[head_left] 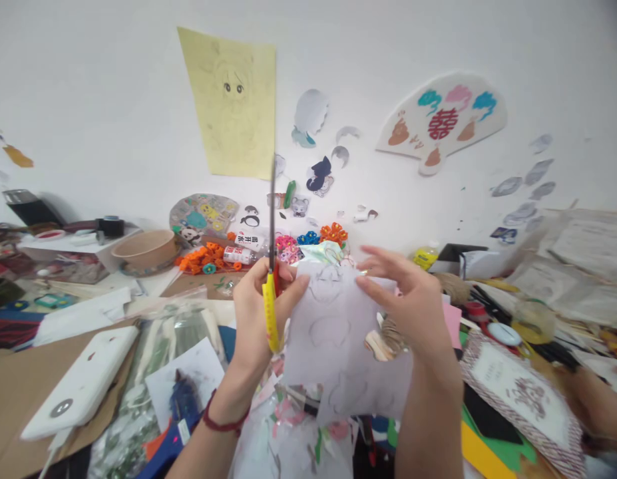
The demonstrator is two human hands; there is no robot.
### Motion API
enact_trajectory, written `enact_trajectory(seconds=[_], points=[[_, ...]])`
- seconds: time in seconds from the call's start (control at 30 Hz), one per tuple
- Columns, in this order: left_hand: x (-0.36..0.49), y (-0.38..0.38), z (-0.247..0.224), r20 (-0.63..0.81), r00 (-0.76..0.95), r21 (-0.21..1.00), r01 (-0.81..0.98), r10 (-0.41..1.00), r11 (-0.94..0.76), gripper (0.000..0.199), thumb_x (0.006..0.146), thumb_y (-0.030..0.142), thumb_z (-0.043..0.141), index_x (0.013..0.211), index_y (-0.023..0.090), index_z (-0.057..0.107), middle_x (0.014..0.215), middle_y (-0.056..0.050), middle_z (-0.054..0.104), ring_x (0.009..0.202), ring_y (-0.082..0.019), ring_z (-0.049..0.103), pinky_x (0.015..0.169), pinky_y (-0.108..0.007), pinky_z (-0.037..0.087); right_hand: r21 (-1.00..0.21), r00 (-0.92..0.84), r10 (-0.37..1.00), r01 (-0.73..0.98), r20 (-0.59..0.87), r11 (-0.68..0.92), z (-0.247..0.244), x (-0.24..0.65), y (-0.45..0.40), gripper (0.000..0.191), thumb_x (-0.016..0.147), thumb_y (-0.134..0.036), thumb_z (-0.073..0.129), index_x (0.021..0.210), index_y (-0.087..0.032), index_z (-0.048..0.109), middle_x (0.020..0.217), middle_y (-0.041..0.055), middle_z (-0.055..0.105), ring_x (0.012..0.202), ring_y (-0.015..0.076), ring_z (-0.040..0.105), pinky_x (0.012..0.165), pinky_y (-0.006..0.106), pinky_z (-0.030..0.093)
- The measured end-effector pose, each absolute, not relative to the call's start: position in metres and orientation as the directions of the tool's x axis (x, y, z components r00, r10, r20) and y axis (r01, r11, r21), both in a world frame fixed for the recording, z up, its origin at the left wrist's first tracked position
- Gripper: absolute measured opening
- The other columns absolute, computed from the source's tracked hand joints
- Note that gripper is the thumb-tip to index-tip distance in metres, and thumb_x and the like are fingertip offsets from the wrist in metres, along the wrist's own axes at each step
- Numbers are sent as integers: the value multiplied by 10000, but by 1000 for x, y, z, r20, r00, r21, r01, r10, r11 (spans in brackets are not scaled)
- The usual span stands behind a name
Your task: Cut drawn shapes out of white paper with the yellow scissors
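Note:
My left hand [255, 313] holds yellow-handled scissors [271, 309], their blades pointing up. Its thumb also presses the left edge of a white sheet of paper [308, 359] with pencil drawings on it. The sheet has an irregular outline, with an open gap on its right side. At its upper right edge is my right hand [411, 299], thumb on the paper and fingers partly stretched beyond the edge. Paper scraps [288, 432] lie below the sheet.
A blue glue gun [183, 399] and a white power bank [81, 382] lie left. Flower-like orange pieces [203, 258] and a wooden bowl [144, 249] stand behind. At right are a framed piece [525, 399], a glass jar [532, 319] and another person's blurred hand [595, 402].

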State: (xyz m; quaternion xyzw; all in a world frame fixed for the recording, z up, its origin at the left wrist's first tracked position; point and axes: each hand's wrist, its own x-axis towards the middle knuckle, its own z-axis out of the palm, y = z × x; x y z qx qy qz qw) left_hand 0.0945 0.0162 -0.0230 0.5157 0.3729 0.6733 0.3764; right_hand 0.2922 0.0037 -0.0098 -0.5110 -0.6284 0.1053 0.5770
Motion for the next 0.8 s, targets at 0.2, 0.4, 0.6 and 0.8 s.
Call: enact_trajectory(seconds=[0.2, 0.4, 0.6, 0.8], points=[[95, 17, -25, 396, -527, 802, -201, 752, -563, 292, 776, 261, 725, 750, 201, 441, 740, 57, 538, 606, -70, 492, 593, -214, 417, -463, 105, 673, 801, 732, 379, -9, 257, -37, 194, 789, -403, 726, 689, -248, 666, 556, -26, 595, 487, 122, 498, 502, 267, 410], [92, 15, -24, 289, -656, 748, -300, 697, -592, 250, 800, 284, 723, 779, 185, 494, 814, 38, 566, 760, -95, 581, 734, -237, 478, -666, -471, 839, 537, 272, 518, -26, 211, -28, 453, 823, -439, 687, 1249, -296, 630, 1259, 79, 686, 1188, 307, 622, 1018, 455, 486], [90, 22, -26, 154, -712, 695, -414, 685, -588, 288, 739, 287, 762, 817, 184, 505, 827, 36, 562, 738, -103, 594, 713, -254, 514, -915, -323, 869, 26, 374, 403, -61, 195, 26, 749, 768, -541, 709, 1425, -340, 411, 1471, 106, 516, 1356, 277, 505, 1087, 511, 442], [105, 21, -29, 132, -722, 712, -408, 679, -572, 297, 733, 249, 749, 824, 200, 471, 808, 49, 540, 737, -95, 607, 731, -243, 521, -764, 246, 828, -320, 504, 560, -61, 165, 40, 772, 719, -549, 735, 1377, -239, 478, 1261, 145, 677, 1211, 254, 625, 1051, 462, 493]])
